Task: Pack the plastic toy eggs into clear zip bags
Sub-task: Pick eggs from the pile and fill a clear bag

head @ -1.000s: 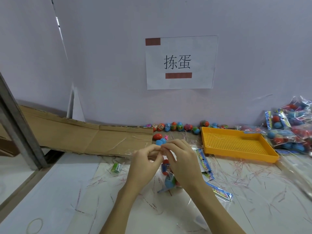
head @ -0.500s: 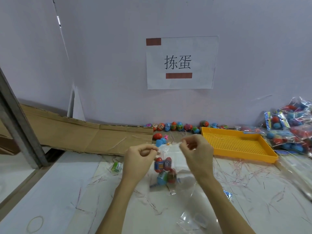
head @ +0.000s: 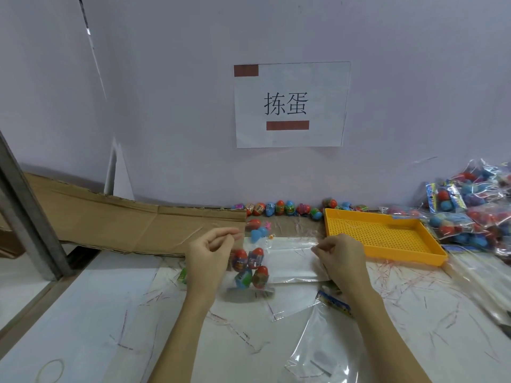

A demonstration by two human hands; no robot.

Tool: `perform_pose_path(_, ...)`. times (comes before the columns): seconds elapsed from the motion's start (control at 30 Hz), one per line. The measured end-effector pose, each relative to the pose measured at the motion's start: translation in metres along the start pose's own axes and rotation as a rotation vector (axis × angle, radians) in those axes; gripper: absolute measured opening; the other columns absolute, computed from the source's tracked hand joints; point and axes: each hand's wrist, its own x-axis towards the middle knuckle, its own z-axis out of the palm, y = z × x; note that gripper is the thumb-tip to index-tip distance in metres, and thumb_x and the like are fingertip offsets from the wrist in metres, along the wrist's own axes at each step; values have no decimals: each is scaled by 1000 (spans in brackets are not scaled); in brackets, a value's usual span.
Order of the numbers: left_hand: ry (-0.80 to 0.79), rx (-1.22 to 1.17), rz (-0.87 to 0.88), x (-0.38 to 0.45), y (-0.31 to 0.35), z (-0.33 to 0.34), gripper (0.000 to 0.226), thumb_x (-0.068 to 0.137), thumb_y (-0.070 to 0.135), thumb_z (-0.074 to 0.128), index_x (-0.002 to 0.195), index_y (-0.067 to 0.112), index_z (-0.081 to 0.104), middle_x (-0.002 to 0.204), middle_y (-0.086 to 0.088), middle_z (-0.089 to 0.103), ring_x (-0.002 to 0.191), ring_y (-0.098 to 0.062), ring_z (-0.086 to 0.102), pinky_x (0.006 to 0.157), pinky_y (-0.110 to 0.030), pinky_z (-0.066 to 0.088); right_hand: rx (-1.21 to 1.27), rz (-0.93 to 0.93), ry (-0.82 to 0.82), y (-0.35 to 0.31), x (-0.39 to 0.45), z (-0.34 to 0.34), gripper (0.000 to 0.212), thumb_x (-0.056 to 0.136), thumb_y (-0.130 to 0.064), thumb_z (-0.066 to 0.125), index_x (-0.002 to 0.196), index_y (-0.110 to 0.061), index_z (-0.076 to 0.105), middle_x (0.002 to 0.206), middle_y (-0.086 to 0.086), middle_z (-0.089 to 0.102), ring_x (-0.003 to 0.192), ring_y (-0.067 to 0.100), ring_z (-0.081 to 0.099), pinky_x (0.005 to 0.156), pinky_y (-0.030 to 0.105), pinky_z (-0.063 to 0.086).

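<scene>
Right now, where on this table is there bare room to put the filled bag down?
The yellow tray looks empty. The white tabletop left of the left hand, below the cardboard, is mostly bare. Crowded: packed bags far right, loose eggs along the wall.

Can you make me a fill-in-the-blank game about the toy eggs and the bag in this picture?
1. The left hand and right hand pinch the top of a clear ____ between them.
2. The number of eggs inside it is ____.
3. The tray beside the right hand is coloured ____.
4. A row of loose eggs lies along the ____.

Missing words: bag; four; yellow; wall
</scene>
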Motion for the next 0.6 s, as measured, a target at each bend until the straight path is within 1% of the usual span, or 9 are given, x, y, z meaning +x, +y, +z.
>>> perform_pose_path(0.1, -46, 3, -15, -1, 3, 2, 20, 99, 9, 66, 99, 25, 77, 89, 12, 80, 82, -11, 77, 64, -29, 64, 32, 39, 110, 3, 0, -6, 31, 90, -38, 75, 70, -14, 69, 71, 3, 65, 69, 17, 56, 60, 26, 34)
perform_pose_path(0.17, -94, -5, -35, -2, 4, 4, 20, 101, 8, 63, 102, 23, 76, 91, 12, 80, 80, -13, 78, 62, -32, 65, 75, 44, 122, 3, -1, -7, 43, 97, -39, 65, 60, -17, 57, 59, 0, 56, 60, 18, 51, 53, 26, 29)
perform_pose_path(0.2, -112, -4, -38, -2, 5, 5, 21, 101, 8, 62, 103, 23, 76, 93, 11, 80, 79, -14, 78, 62, -32, 64, 110, 26, 101, 1, 0, -7, 40, 100, -33, 61, 64, -16, 59, 61, 0, 58, 61, 20, 53, 52, 26, 31)
perform_pose_path(0.27, -134, 2, -32, -3, 6, 6, 20, 101, 8, 62, 103, 23, 75, 94, 11, 80, 78, -14, 78, 59, -28, 63, 207, -23, 26, -3, 0, -6, 12, 101, -13, 59, 93, -13, 69, 86, 2, 66, 78, 17, 59, 63, 24, 45)
perform_pose_path(0.3, -142, 2, -24, -3, 5, 6, 20, 102, 8, 61, 103, 23, 75, 94, 10, 80, 78, -13, 78, 58, -25, 61, 228, -58, -17, -8, -1, -5, 17, 100, -4, 58, 110, -14, 68, 100, 0, 65, 85, 11, 59, 70, 18, 48)
perform_pose_path(0.33, -151, 0, -19, -3, 5, 7, 20, 102, 8, 61, 104, 22, 75, 94, 10, 80, 78, -13, 78, 58, -22, 60, 260, -96, -51, -13, -3, -3, 28, 99, 0, 57, 120, -16, 65, 109, -2, 64, 89, 5, 59, 72, 11, 48)
perform_pose_path(0.37, -160, -6, -18, -3, 5, 7, 19, 102, 8, 61, 105, 21, 75, 93, 10, 81, 78, -13, 77, 59, -21, 59, 323, -116, -88, -18, -6, 0, 32, 99, -2, 58, 125, -18, 65, 114, -6, 65, 93, 2, 60, 73, 9, 49)
perform_pose_path(0.5, -200, -48, -5, -3, 4, 6, 19, 103, 8, 59, 109, 16, 75, 97, 4, 81, 83, -16, 78, 64, -22, 59, 722, -8, -358, -38, -18, 15, 28, 97, -29, 68, 125, -27, 67, 110, -9, 75, 97, 5, 71, 75, 20, 59)
perform_pose_path(0.6, -220, -30, -2, -3, 3, 5, 20, 104, 9, 58, 110, 18, 74, 98, 6, 81, 84, -16, 77, 66, -27, 60, 802, 70, -407, -38, -21, 22, 17, 93, -29, 73, 108, -23, 78, 98, -7, 79, 90, 8, 74, 72, 21, 58)
